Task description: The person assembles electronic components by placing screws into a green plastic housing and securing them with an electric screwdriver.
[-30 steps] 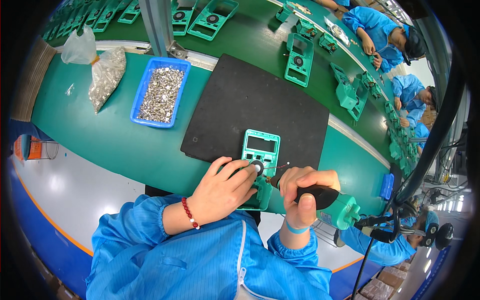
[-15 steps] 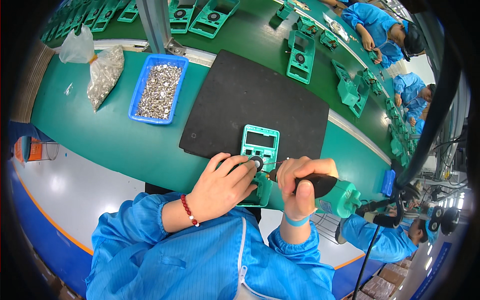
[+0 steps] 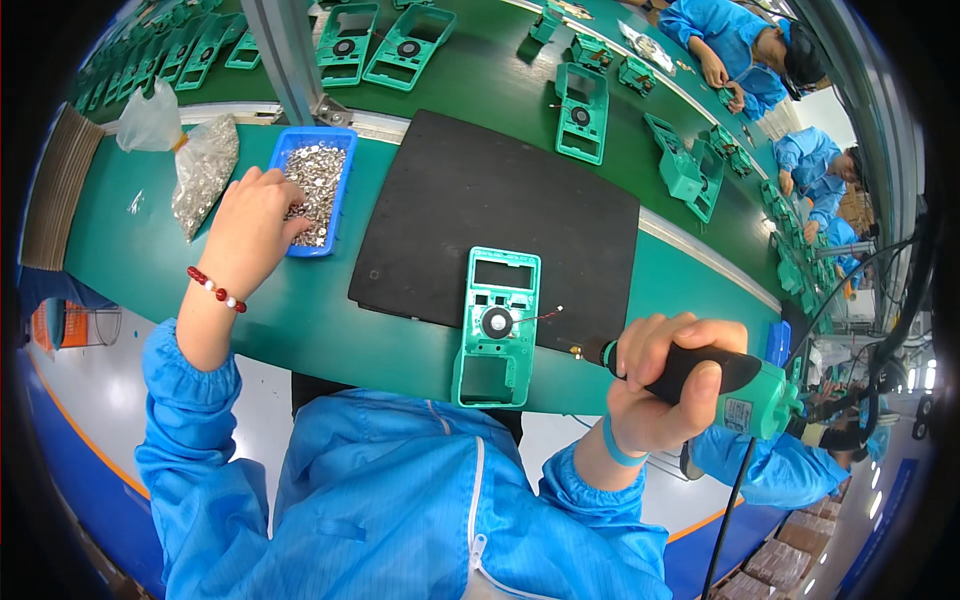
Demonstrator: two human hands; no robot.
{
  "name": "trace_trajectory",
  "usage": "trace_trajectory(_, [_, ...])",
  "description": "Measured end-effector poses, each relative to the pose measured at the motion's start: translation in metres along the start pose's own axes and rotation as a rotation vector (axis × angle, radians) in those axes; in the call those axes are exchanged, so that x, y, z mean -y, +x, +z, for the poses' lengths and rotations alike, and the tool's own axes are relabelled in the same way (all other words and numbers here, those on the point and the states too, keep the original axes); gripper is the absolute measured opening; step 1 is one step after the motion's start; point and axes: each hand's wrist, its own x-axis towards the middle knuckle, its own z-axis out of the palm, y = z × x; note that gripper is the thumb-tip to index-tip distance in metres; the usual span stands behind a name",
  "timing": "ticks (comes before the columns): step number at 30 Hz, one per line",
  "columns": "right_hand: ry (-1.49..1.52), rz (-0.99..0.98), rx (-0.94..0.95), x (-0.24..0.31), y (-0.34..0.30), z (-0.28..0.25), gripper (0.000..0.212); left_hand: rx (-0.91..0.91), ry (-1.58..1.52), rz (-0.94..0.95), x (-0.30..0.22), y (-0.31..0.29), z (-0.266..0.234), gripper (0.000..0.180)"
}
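My left hand (image 3: 252, 220) reaches into a blue tray (image 3: 347, 190) heaped with small silvery screws (image 3: 318, 180). Its thumb and forefinger are apart at the screws; the other fingertips are partly hidden. In my right hand (image 3: 665, 385) is a green and black electric screwdriver (image 3: 755, 400), its bit pointing left, with a small brassy piece at the tip. Between my hands lies a green plastic housing (image 3: 528, 300), its upper part on a black mat (image 3: 450, 210). A round black speaker (image 3: 497, 322) sits in it, and a thin red wire with a small white plug sticks out to the right.
A knotted plastic bag of metal parts (image 3: 203, 175) lies left of the tray. Beyond the mat, a metal post (image 3: 283, 50) rises, and a green belt (image 3: 500, 85) carries several green housings. A black cable (image 3: 738, 490) hangs from the screwdriver. Co-workers in blue sit at the right.
My left hand has left the housing and gone up and left into the screw tray. The screwdriver, in my right hand, has moved right, away from the housing, leaving the speaker uncovered.
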Motion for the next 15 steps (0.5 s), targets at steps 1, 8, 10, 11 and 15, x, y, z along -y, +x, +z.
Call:
trace_trajectory(1, [-0.006, -0.003, -0.006, 0.000, 0.000, -0.001, 0.033, 0.069, -0.017, 0.001, -0.001, 0.003, -0.001, 0.011])
trace_trajectory(8, [0.004, 0.055, -0.009, 0.001, 0.000, -0.005, 0.033, -0.147, -0.165, 0.011, -0.013, 0.005, 0.006, 0.006])
trace_trajectory(10, [0.009, 0.059, -0.002, 0.001, 0.002, -0.007, 0.033, -0.177, -0.210, -0.017, -0.024, 0.002, 0.002, 0.005])
trace_trajectory(11, [0.022, 0.065, 0.014, 0.001, 0.003, -0.007, 0.032, -0.206, -0.252, -0.057, -0.030, 0.000, 0.001, 0.004])
trace_trajectory(15, [0.056, 0.098, 0.020, 0.003, 0.005, -0.002, 0.034, -0.085, -0.548, -0.049, -0.071, -0.022, -0.006, 0.009])
